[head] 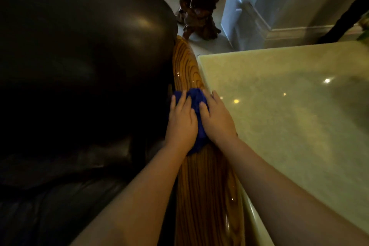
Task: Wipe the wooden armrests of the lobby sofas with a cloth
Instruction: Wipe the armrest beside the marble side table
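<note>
A blue cloth was pressed flat on the glossy wooden armrest by both hands. The left hand and right hand were laid side by side, fingers extended and held close together over the cloth. A dark leather sofa was seen left; a pale stone table right.

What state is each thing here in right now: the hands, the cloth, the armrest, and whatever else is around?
Left hand: flat, pressing on the cloth.
Right hand: flat, pressing on the cloth beside the left.
Blue cloth: bunched up, pinned on the armrest under both hands.
Wooden armrest: glossy, grain showing, partly covered by the cloth.
Dark leather sofa: unoccupied, shiny.
Marble side table: polished, reflecting lights.
Carved wooden sculpture: upright on the floor.
</note>
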Demonstrator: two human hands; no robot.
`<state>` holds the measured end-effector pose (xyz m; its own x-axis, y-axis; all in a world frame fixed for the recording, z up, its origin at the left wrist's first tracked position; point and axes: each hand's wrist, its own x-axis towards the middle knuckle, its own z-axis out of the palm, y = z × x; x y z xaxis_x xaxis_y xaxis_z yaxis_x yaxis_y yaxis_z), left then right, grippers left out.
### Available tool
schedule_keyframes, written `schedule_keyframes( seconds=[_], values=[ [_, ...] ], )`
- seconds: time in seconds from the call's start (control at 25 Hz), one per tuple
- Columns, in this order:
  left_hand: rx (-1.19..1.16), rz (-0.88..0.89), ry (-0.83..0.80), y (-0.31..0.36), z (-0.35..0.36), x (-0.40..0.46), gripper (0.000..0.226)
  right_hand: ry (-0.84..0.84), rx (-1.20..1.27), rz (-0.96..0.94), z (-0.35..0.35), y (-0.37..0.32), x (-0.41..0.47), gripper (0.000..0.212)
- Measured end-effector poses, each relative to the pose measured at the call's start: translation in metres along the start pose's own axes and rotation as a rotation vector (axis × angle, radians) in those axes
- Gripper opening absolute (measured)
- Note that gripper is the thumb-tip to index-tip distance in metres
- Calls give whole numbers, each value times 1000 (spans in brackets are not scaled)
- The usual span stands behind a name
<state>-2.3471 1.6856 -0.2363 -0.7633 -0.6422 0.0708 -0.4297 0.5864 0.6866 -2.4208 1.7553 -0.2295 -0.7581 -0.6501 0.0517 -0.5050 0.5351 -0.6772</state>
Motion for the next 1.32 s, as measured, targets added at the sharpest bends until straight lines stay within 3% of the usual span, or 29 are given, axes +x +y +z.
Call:
schedule_keyframes(
  seconds=[0.28, 0.52, 0.68, 0.84, 1.08, 1.32],
  values=[
    [161, -8, -261, 2, -25, -98, 55, -181, -204, 41, -29, -3, -94, 56],
    [289, 79, -175, 4, -44, -107, 61, -108, -323, -116, -45, -10, -98, 54],
    [280, 91, -120, 7, -36, -109, 48, -59, -324, -157, -45, -5, -102, 48],
    [225, 103, -83, 11, -34, -108, 32, 43, -292, -185, -44, -6, -103, 26],
    [54, -122, -62, 23, -48, -99, 26, -44, -173, -44, -61, -13, -89, 18],
    [-42, -171, -50, 51, -84, -100, 26, -54, 8, 39, -120, -37, -84, 17]
  ],
)
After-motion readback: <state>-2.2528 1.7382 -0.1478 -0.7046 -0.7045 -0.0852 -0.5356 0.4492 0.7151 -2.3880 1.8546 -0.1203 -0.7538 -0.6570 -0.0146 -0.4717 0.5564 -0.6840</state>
